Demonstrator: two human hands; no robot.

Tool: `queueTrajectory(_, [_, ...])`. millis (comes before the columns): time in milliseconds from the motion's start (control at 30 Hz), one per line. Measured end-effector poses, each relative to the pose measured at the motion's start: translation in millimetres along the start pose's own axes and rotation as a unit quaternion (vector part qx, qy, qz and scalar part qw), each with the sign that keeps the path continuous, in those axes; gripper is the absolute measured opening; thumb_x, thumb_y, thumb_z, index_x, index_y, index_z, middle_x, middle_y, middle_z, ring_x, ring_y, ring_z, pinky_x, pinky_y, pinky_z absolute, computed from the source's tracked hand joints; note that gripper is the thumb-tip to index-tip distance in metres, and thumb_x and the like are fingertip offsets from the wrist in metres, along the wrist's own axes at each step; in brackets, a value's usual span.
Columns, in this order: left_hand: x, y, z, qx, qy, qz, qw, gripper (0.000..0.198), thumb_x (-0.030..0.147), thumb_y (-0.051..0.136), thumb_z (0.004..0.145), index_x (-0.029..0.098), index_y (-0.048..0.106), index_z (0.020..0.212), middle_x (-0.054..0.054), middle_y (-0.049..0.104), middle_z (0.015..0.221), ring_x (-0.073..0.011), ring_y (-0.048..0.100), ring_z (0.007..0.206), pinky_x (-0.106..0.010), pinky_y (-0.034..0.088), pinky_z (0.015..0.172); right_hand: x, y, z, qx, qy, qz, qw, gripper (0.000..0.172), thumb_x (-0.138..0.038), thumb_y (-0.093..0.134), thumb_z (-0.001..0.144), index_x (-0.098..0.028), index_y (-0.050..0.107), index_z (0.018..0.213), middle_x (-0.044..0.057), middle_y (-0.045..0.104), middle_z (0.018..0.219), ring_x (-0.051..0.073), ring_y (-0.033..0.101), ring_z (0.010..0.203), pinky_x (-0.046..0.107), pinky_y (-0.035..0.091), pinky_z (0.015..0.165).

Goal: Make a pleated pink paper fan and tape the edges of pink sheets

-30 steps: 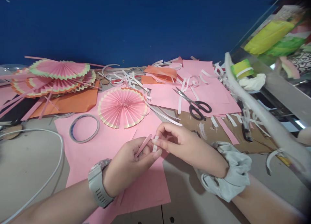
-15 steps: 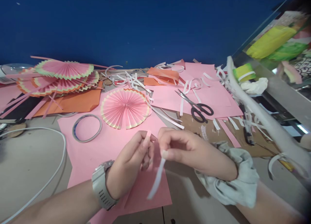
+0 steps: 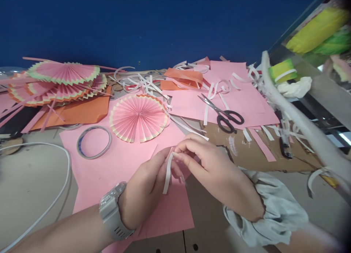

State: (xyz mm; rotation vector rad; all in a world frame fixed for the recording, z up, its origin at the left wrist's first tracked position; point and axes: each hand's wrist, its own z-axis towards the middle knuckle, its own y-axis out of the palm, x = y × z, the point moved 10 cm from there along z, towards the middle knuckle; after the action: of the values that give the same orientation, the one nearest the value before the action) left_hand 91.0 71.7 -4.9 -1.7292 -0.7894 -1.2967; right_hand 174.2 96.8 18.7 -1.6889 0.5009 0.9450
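My left hand (image 3: 149,183), with a grey watch (image 3: 113,209) on the wrist, is closed over the pink paper. Between its thumb and fingers a small edge of a pink paper strip (image 3: 170,150) shows; the rest is hidden. My right hand (image 3: 203,161) touches it from the right, thumb and index finger pinching the top of a narrow white strip (image 3: 167,176). That strip hangs down in front of my left fingers. Beyond the hands lies a round pleated pink paper fan (image 3: 139,117) with a pale yellow edge, on pink sheets (image 3: 106,176).
A tape roll (image 3: 94,142) lies left of the fan. Black-handled scissors (image 3: 222,114) rest on pink paper at right. Several stacked paper fans (image 3: 64,77) sit at back left. A white cable (image 3: 65,172) curves at left, and a thick pale tube (image 3: 296,114) slants along the right.
My right hand has moved up and in against my left fingers. The white strip has shifted left and now hangs in front of my left hand. The view has moved slightly.
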Motion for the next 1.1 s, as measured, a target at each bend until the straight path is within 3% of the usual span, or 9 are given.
queueTrajectory(300, [-5.8, 2.7, 0.5, -0.017, -0.007, 0.003, 1.000, 0.030, 0.018, 0.026, 0.095, 0.022, 0.048, 0.115, 0.003, 0.059, 0.072, -0.0065, 0.046, 0.052, -0.018, 0.043, 0.055, 5.9, 0.7, 0.9, 0.005, 0.008, 0.016, 1.000, 0.016, -0.016, 0.045, 0.088, -0.021, 0.053, 0.076, -0.002, 0.055, 0.087, 0.011, 0.051, 0.084, 0.025, 0.036, 0.074])
queueTrajectory(500, [-11.9, 2.9, -0.3, -0.018, -0.010, 0.006, 1.000, 0.034, 0.017, 0.027, 0.094, 0.021, 0.045, 0.122, 0.000, 0.060, 0.077, -0.0077, 0.048, 0.053, -0.020, 0.045, 0.055, 8.4, 2.2, 0.3, -0.012, 0.021, 0.011, 1.000, 0.019, -0.020, 0.043, 0.089, -0.021, 0.053, 0.073, -0.002, 0.056, 0.084, 0.012, 0.052, 0.081, 0.026, 0.036, 0.072])
queueTrajectory(833, [-14.7, 3.0, -0.2, -0.020, -0.035, 0.038, 0.998, 0.031, 0.020, 0.027, 0.094, 0.022, 0.054, 0.111, 0.003, 0.057, 0.068, -0.0075, 0.047, 0.048, -0.020, 0.045, 0.054, 10.3, 4.3, 2.3, -0.030, 0.035, 0.059, 0.997, 0.022, -0.016, 0.040, 0.088, -0.021, 0.052, 0.070, -0.002, 0.056, 0.080, 0.012, 0.053, 0.076, 0.025, 0.039, 0.069])
queueTrajectory(1100, [-17.4, 3.0, 0.9, -0.018, -0.048, 0.036, 0.998, 0.030, 0.023, 0.028, 0.095, 0.019, 0.056, 0.086, 0.004, 0.054, 0.065, -0.0067, 0.046, 0.048, -0.018, 0.045, 0.055, 11.9, 5.7, 2.3, -0.035, 0.038, 0.079, 0.996, 0.021, -0.022, 0.041, 0.090, -0.021, 0.053, 0.073, -0.003, 0.057, 0.075, 0.011, 0.053, 0.073, 0.024, 0.039, 0.068])
